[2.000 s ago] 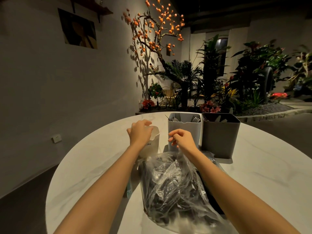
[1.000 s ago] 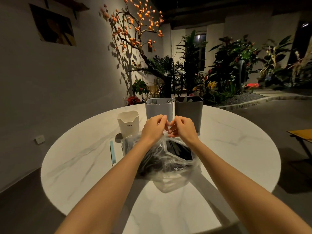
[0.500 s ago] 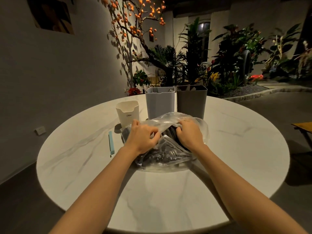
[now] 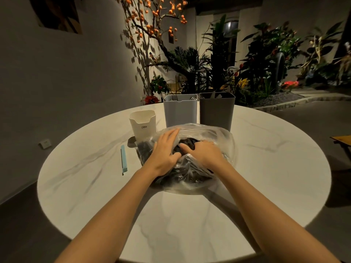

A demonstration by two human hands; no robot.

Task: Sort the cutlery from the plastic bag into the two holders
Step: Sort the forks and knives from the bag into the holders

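A clear plastic bag (image 4: 224, 147) full of dark cutlery (image 4: 187, 144) lies in the middle of the round table (image 4: 266, 168). My left hand (image 4: 164, 150) lies on the bag's left rim, fingers stretched over the plastic and thumb tucked at the opening, holding it apart. My right hand (image 4: 204, 151) reaches into the bag's mouth with its fingers down on the cutlery; whether it grips a piece is hidden. Just behind the bag stand two holders side by side, a light grey holder (image 4: 180, 112) and a dark grey holder (image 4: 216, 112), each with utensils showing at the top.
A white cup-shaped container (image 4: 143, 124) stands left of the bag on a small dark base (image 4: 131, 142). A pale blue stick (image 4: 123, 160) lies further left. Plants and a wall are beyond the table; a wooden seat (image 4: 341, 141) is at the right.
Both hands came from the knot above the bag down onto it. The bag's mouth now gapes; my left hand spreads over the rim and my right hand is deeper inside.
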